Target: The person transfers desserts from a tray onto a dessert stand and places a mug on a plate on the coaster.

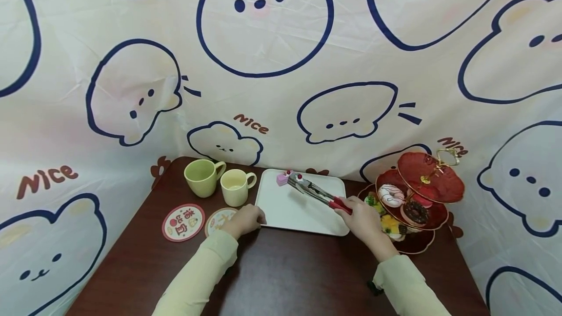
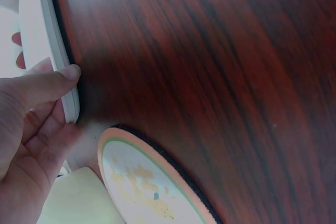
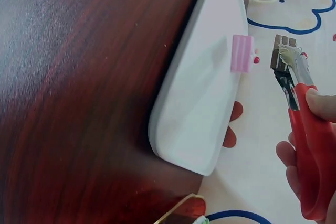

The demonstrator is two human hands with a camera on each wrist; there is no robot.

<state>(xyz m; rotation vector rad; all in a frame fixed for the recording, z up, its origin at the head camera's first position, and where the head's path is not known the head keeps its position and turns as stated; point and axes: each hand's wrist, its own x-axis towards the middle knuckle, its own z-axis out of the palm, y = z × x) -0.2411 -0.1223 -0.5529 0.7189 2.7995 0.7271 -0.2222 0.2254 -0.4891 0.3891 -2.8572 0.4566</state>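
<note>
Well, left hand: thumb and fingers pinching the white tray at its near left corner.
Right hand: wrapped round the red handles of the tongs.
Tongs' load: a brown cake, clasped at the tips above the tray, toward its back edge.
Pink cake: standing on the tray near its back left corner.
Mugs: two, by the back left corner of the worktop.
Coasters: just in front of them.
Stand: toward the right edge, donuts on its middle tier.
</note>
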